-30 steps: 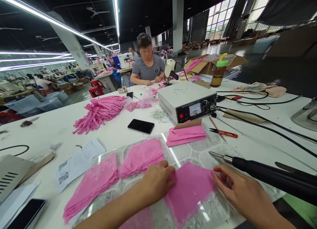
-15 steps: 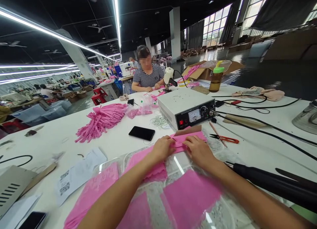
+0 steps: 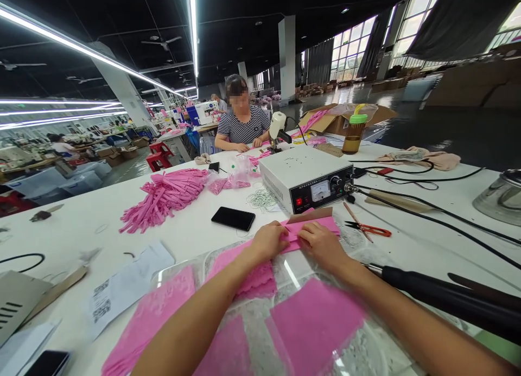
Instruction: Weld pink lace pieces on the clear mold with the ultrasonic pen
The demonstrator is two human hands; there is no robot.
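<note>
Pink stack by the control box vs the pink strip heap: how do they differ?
The stack is neat, flat pieces; the heap is loose narrow strips, splayed. The left hand and right hand touch the stack; nothing touches the heap. Both are pink and lie on the white table.

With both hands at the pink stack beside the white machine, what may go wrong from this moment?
The arm of the right hand lies close to the black tool; pulling back might knock it. The arm of the left hand crosses the lace pile and may drag it. Several pieces may lift from the pink stack together.
</note>
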